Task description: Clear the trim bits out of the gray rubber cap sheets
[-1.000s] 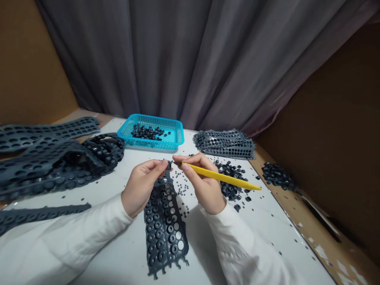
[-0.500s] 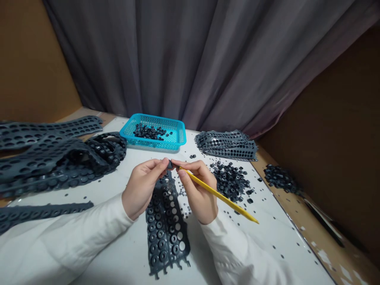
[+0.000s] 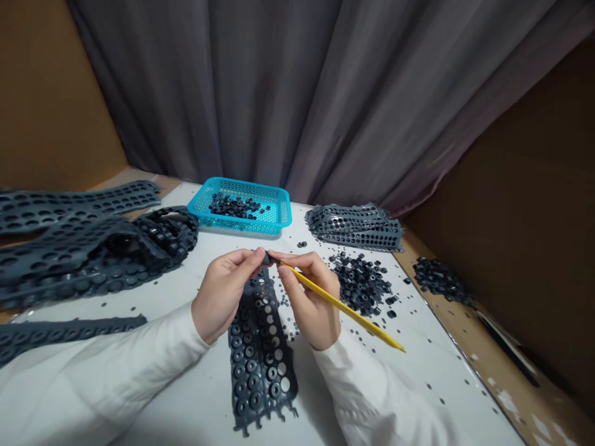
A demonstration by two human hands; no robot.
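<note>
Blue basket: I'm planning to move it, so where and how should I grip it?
Probably pinch the blue basket by its right-end rim, coming from the right and above. It stands upright, rim uppermost; the dark rolled strip crowds its left end and the curtain hangs behind.

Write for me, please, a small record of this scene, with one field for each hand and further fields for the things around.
Left hand: pinches a small black piece
Right hand: holds a yellow tool; contact between tip and piece unclear
Below the hands: black strip with rows of round parts and some open holes
Behind: turquoise basket with small black pieces inside
Right side: loose heap of black pieces
Surface: white table
Backdrop: grey curtain
</note>
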